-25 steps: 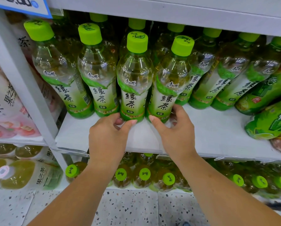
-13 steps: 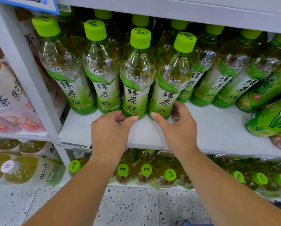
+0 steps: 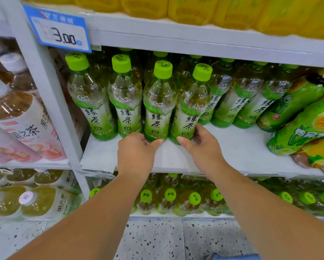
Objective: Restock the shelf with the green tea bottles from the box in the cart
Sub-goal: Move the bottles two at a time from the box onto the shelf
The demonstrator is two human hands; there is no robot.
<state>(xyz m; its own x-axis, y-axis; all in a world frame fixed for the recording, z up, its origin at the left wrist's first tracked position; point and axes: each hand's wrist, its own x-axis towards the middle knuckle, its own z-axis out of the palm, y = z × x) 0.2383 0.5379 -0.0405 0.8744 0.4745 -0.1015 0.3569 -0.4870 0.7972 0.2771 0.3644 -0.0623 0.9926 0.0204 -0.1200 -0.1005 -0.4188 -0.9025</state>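
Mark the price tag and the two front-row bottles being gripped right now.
price tag (image 3: 64, 38): head view, on the printed number.
left gripped bottle (image 3: 156, 121): head view, on its label's large characters.
right gripped bottle (image 3: 190, 122): head view, on its label's large characters.

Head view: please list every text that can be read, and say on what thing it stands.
"3.00": blue price tag; its header is blurred.
"绿茶": labels of the green tea bottles.
"果之茶": white-labelled bottles at left.
Small print and cap marks: too small to read.
Green packs at right: distorted, unreadable.
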